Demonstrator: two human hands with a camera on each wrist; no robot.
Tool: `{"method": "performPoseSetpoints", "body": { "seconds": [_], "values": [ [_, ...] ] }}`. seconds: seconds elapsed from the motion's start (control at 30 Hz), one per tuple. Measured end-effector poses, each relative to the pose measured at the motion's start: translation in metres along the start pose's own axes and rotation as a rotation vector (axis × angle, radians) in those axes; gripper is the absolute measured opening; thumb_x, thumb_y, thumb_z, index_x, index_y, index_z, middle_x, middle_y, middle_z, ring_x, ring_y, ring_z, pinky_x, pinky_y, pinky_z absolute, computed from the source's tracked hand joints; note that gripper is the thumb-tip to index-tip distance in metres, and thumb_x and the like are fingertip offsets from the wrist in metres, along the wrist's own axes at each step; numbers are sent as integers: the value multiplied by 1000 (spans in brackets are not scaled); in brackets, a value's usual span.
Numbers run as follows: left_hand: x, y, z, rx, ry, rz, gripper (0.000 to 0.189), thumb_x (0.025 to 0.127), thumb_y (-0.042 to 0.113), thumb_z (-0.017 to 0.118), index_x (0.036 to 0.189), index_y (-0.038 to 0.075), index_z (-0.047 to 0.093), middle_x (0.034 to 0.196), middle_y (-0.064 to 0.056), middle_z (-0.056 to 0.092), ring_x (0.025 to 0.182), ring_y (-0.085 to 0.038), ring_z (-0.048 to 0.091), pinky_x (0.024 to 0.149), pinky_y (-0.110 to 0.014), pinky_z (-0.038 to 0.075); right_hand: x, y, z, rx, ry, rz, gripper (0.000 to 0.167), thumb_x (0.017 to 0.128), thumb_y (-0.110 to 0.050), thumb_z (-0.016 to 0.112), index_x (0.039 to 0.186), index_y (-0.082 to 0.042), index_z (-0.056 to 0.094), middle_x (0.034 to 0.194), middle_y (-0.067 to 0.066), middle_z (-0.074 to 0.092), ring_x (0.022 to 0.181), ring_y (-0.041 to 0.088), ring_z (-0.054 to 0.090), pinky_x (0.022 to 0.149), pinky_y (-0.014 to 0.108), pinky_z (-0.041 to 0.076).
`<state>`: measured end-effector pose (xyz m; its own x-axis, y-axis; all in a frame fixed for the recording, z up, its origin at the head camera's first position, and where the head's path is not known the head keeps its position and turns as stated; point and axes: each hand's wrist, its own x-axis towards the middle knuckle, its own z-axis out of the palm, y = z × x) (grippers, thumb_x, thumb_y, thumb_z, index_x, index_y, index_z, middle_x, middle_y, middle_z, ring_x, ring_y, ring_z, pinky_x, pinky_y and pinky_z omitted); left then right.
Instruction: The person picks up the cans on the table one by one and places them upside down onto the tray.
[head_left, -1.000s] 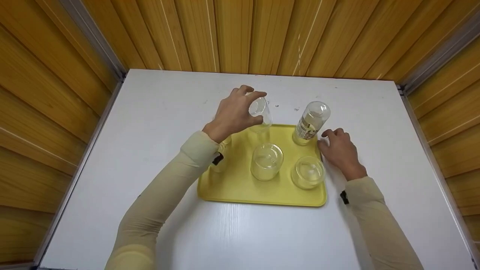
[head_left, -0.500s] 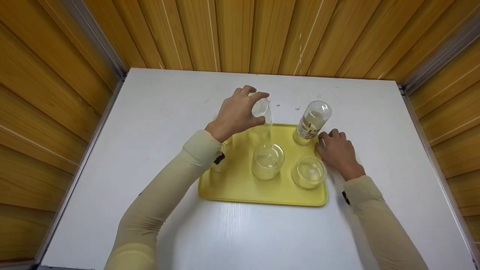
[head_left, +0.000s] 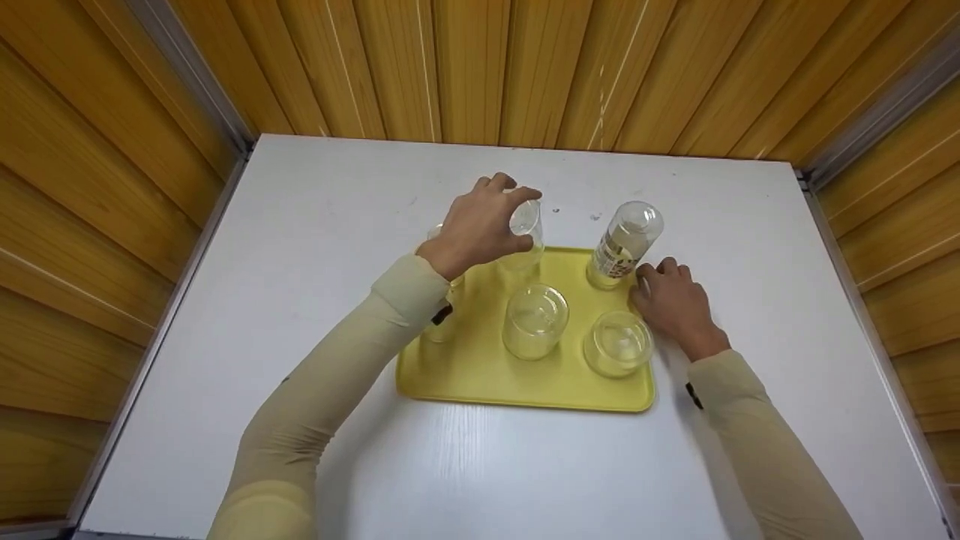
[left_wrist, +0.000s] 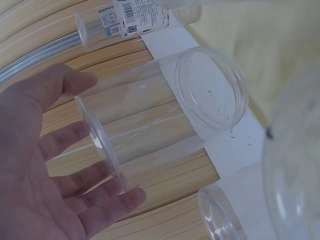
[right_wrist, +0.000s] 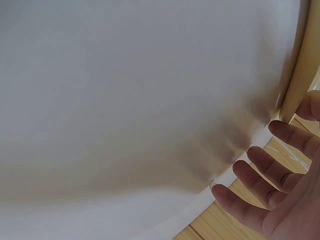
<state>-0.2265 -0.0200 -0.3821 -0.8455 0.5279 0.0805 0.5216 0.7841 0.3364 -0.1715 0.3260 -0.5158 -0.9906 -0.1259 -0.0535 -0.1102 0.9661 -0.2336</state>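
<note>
My left hand [head_left: 480, 229] spans the upturned base of a clear jar [head_left: 527, 225] at the tray's back edge, thumb on one side and fingers on the other. In the left wrist view the jar's threaded mouth points away from the palm. My right hand [head_left: 677, 307] rests on the table at the right side of the yellow tray [head_left: 480, 382]. The right wrist view shows its fingers [right_wrist: 260, 185] loosely extended, with the thumb and index finger at the tray's rim. Beside this hand stand an upturned labelled bottle [head_left: 626, 240] and a short clear jar [head_left: 619, 345].
Another clear jar [head_left: 536, 322] stands mid-tray. More clear containers at the tray's left are partly hidden by my left wrist and sleeve [head_left: 409, 292]. White table [head_left: 465, 465] surrounds the tray, with wood-patterned panels [head_left: 465, 67] behind and at both sides.
My left hand and the jar have shifted slightly right and toward me. My right hand has moved left, up to the tray's edge, and then stayed there.
</note>
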Motion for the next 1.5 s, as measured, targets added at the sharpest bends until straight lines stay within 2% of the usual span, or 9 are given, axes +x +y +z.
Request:
{"method": "performPoseSetpoints", "body": {
  "seconds": [0.27,0.7,1.1,1.5],
  "values": [
    [5,4,3,38,-40,-4,63,92,37,78,151,22,62,147,-14,56,129,-34,56,89,-50,58,1,0,0,-13,-25,10,44,107,-30,49,137,1,59,126,30,51,115,51,50,81,70,49],
    [17,16,16,85,-141,6,65,92,39,79,152,24,60,144,-14,57,128,-32,55,87,-47,59,1,0,1,-19,-14,4,44,107,-29,50,136,1,60,126,30,51,114,52,51,79,69,49],
    [23,22,28,125,-221,22,63,92,38,79,151,24,62,142,-13,58,124,-31,56,89,-47,58,1,1,3,-5,-7,5,44,106,-30,50,136,1,60,125,30,51,114,52,50,80,70,49],
    [27,24,31,136,-238,25,64,91,39,81,150,23,62,140,-13,59,123,-31,56,90,-45,58,1,1,3,-7,-2,4,45,106,-29,50,138,1,60,125,30,51,115,52,50,80,70,48]
  ]
}}
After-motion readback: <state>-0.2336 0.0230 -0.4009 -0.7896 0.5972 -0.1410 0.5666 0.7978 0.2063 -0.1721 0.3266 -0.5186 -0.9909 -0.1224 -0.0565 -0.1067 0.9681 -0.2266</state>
